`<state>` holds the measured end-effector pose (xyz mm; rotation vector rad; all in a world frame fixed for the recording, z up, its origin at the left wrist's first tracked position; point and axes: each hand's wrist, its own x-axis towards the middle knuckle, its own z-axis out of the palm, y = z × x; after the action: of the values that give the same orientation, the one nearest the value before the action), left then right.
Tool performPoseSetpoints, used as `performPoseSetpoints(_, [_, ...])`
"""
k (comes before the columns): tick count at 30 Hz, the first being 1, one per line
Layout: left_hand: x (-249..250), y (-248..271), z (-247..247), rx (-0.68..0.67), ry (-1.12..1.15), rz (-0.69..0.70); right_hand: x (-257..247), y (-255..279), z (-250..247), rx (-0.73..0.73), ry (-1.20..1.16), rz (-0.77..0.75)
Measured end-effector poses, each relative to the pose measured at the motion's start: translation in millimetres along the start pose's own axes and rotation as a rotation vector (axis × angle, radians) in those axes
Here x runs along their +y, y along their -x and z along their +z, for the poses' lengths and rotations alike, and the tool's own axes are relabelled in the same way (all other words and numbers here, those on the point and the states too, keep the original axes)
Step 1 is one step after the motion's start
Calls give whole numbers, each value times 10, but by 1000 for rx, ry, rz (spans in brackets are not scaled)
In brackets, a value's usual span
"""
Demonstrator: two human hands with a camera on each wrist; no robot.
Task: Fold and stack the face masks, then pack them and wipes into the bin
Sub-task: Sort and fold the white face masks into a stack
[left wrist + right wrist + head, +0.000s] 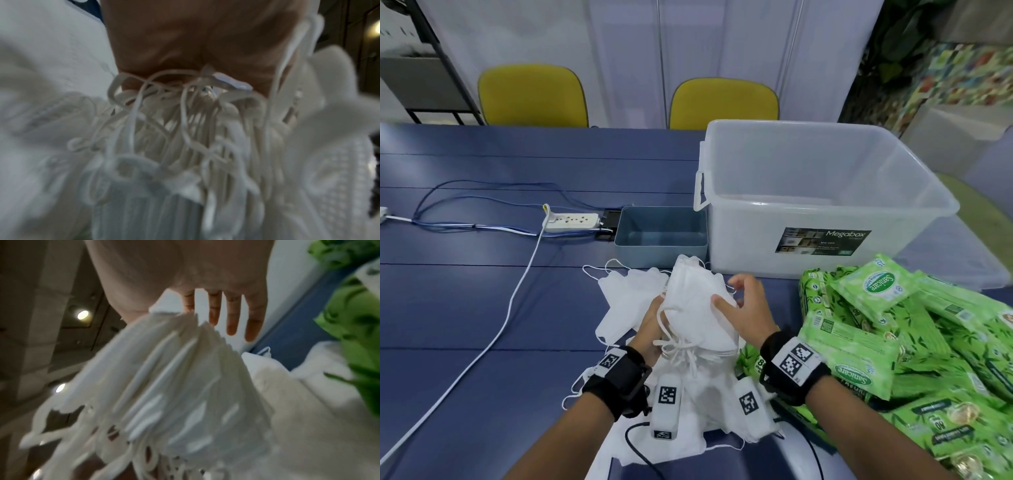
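Here the left hand holds a thick stack of folded white face masks from underneath, lifted above the blue tabletop; its fingers lie hidden under the stack, so how far they curl cannot be told. The ear loops hang in a tangle from the stack's near end. The right hand rests on the stack's right side, thumb on the top face and fingers straight and slightly spread along the edge. More loose masks lie on the tabletop under and beside the stack. Just beyond them stands a small blue-grey bin, touching or nearly touching the big clear Megabox storage bin to its right. Green Sanicare wipes packs are piled on the right. A white power strip lies to the left.
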<state>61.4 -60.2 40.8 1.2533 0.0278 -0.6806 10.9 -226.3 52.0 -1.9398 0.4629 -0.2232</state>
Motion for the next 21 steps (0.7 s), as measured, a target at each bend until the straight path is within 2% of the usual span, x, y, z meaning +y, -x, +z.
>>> performPoseSetpoints(3, [-21,-1,-20,11,19,-99,-3,0,67,-100,-273,170])
performPoseSetpoints(5, [-37,15,-19,-14,7,-111,-8,10,105,-132,-455,299])
performPoseSetpoints(6, [-25,31,-4,-2,-3,-117,-17,17,112,-131,-475,322])
performPoseSetpoints(9, [33,14,-2,39,68,-139,-27,14,120,-68,-419,292])
performPoseSetpoints(11, [71,8,-62,-13,164,-176,-12,9,125,9,-402,269])
performPoseSetpoints(13, [84,29,-82,-86,156,-191,24,18,139,43,-357,223])
performPoseSetpoints(15, [66,41,-50,-167,73,-114,26,56,160,-27,-320,139])
performPoseSetpoints(19, [-59,-29,-124,-50,-288,57,70,40,92,-307,-238,102])
performPoseSetpoints(21, [-101,-12,-163,-39,-445,145,100,23,72,-388,-197,111])
